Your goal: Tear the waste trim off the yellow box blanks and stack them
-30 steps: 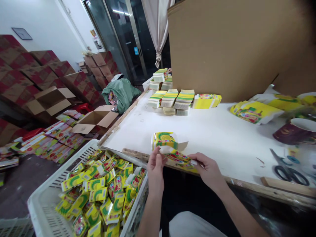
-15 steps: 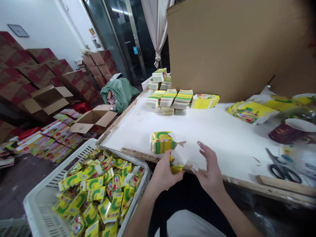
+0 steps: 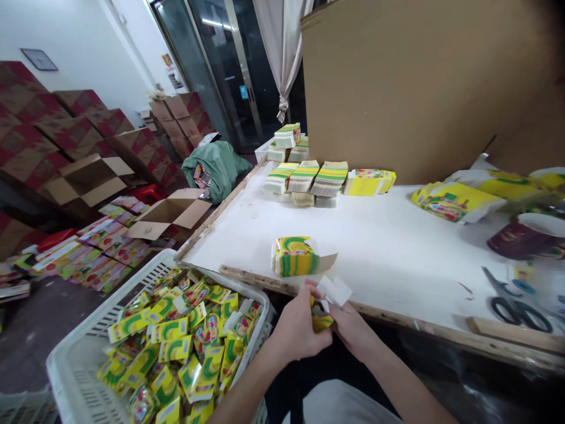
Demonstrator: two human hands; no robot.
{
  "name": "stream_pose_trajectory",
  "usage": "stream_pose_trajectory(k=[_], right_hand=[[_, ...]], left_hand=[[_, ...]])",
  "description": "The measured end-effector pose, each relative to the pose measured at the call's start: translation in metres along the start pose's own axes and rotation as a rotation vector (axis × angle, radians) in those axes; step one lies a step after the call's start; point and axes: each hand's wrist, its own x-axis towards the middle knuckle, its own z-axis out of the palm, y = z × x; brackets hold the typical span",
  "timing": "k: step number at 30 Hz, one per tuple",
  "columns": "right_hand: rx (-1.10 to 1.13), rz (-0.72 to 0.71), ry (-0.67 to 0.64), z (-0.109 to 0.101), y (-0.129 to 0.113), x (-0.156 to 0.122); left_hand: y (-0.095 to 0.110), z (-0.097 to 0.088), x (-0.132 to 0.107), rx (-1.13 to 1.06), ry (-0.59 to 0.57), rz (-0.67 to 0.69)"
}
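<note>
Both my hands are closed on one small yellow-green printed carton just in front of the table's near edge. My left hand wraps its left side and my right hand pinches its right side, with the white flaps sticking up between them. A short stack of flat yellow-green cartons lies on the white table just beyond my hands. At lower left a white plastic crate holds several folded cartons.
Bundles of flat cartons sit at the table's far side by a tall brown cardboard sheet. Scissors, a maroon cup and yellow packs lie at right. Cardboard boxes and printed packs cover the floor left.
A second ago both hands held a flat carton over the table edge. Since then they have drawn toward me and together, and the carton is now folded small between them, flaps up.
</note>
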Motion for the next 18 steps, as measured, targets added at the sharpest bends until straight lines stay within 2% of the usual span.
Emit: stream_pose_trajectory(k=[3,7,9,11,14,18], right_hand=[[-0.074,-0.027,-0.016,0.000,0.002,-0.002],[-0.327,-0.115,-0.109,-0.006,0.006,-0.001],[-0.427,-0.151,-0.086,-0.009,0.009,0.002],[-0.419,-0.145,-0.040,-0.011,0.011,0.006],[-0.400,-0.164,-0.003,-0.012,0.014,0.008],[-0.741,-0.404,-0.140,-0.012,0.015,0.004]], left_hand=[[-0.004,0.000,-0.003,0.009,-0.003,-0.043],[-0.011,0.001,-0.007,-0.018,-0.001,-0.046],[-0.014,0.003,-0.008,0.004,0.057,-0.041],[-0.017,0.003,-0.011,0.077,0.137,-0.059],[-0.019,0.001,-0.014,0.187,0.139,-0.107],[-0.022,-0.006,-0.018,0.214,0.122,-0.111]])
